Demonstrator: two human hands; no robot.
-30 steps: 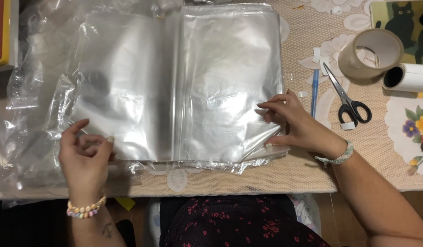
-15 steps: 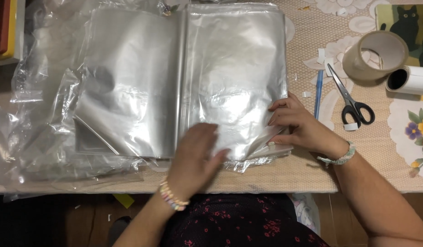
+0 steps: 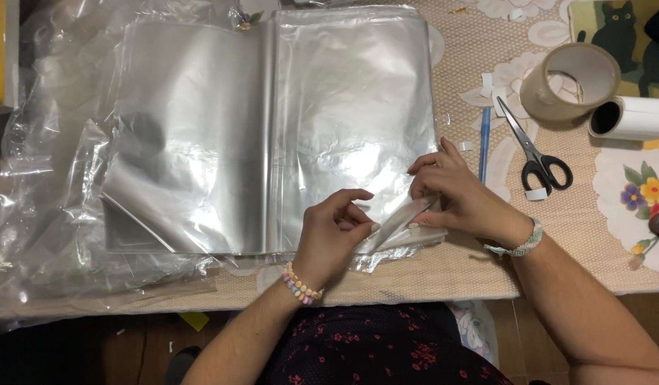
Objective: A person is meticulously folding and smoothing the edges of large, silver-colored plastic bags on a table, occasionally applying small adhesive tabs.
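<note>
Your left hand (image 3: 335, 232) and right hand (image 3: 461, 196) both pinch a clear plastic sleeve (image 3: 397, 224) | near table's front edge | corner lifted off stack (image 3: 344, 128) | separation barely begun | scissors (image 3: 532, 146) idle right.

Left hand (image 3: 336, 232) and right hand (image 3: 461, 196) pinching lower right corner of clear plastic sleeves (image 3: 351, 128), stack lying flat on worktop (image 3: 458, 267), scissors (image 3: 532, 146), blue pen (image 3: 484, 142), tape roll (image 3: 568, 82) just right.

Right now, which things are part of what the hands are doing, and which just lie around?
In use: left hand, right hand, clear plastic bags.

Lying about: scissors, tape roll, blue pen, white roll.
</note>
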